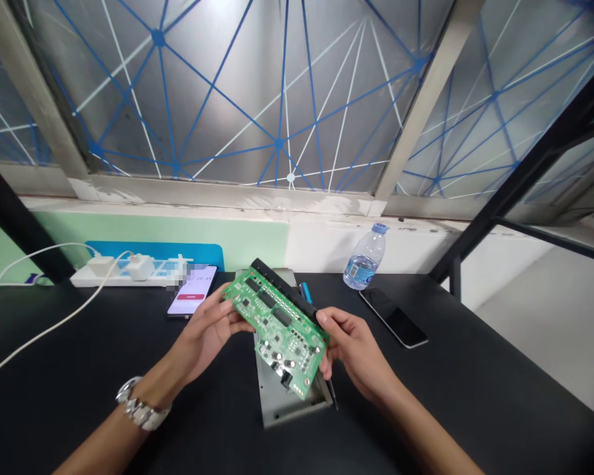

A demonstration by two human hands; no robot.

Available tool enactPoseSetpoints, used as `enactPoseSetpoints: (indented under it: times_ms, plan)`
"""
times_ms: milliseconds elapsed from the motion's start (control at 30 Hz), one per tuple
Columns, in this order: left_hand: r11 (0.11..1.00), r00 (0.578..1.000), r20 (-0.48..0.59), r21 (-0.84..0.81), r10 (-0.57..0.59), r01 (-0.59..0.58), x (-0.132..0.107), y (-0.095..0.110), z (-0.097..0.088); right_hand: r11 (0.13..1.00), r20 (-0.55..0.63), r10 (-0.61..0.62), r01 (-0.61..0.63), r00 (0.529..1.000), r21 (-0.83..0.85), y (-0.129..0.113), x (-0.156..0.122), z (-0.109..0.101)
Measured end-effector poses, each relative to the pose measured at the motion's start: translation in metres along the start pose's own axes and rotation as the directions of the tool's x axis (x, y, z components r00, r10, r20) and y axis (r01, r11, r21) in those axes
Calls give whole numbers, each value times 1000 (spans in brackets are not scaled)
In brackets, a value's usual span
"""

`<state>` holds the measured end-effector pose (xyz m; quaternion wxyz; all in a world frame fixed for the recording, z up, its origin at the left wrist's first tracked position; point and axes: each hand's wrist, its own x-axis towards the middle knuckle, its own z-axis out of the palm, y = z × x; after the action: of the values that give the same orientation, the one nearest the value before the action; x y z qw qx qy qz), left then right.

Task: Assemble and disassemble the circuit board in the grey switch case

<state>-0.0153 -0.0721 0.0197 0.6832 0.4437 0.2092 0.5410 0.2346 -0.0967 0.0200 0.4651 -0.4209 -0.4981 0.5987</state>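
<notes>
Between my two hands I hold a green circuit board (277,330), tilted, with dark chips, small capacitors and a long black row of ports along its upper edge. My left hand (212,323) grips the board's left end, thumb on top and fingers underneath. My right hand (354,346) pinches its right end near the end of the port row. Below the board a grey metal casing (272,396) lies on the black table, partly hidden by it. A thin dark tool (333,396) lies along the casing's right edge; its upper part is hidden.
A lit phone (193,293) lies behind my left hand, near a white power strip (123,270) with plugs and trailing cables. A water bottle (365,260) stands at the back right, with a dark-screened phone (393,316) in front. A blue object (305,292) shows behind the board.
</notes>
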Motion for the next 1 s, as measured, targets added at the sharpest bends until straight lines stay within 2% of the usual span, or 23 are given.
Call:
enactPoseSetpoints:
  times_ms: [133, 300, 467, 600, 700, 833, 933, 1000]
  plan:
    - [998, 999, 13, -19, -52, 52, 0, -5, 4, 991, 73, 66, -74, 995, 110, 3, 0, 1]
    - [994, 991, -77, 7, -107, 108, 0, -19, 3, 995, 221, 94, -101, 971, 19, 8, -4, 10]
    - [991, 985, -121, -71, -122, 114, -3, -23, 3, 979, 227, 150, -176, 962, 101, 13, -6, 15]
    - [973, 970, -97, -85, -222, 214, -6, -23, 7, 965, 294, 186, -231, 937, 127, 13, -6, 13]
    - [955, 957, -34, -80, -289, 285, -8, -25, 8, 974, 379, 183, -221, 907, 58, 10, -7, 15]
    - [925, 929, 40, -88, -368, 370, -9, -27, 13, 987, 446, 154, -118, 882, -109, 7, -13, 23]
    - [921, 923, -4, -62, -384, 383, -9, -25, 18, 978, 431, 145, -62, 890, -201, 9, -16, 29]
    - [930, 930, -48, -52, -366, 363, -9, -22, 21, 970, 396, 159, -70, 904, -231, 13, -16, 31]
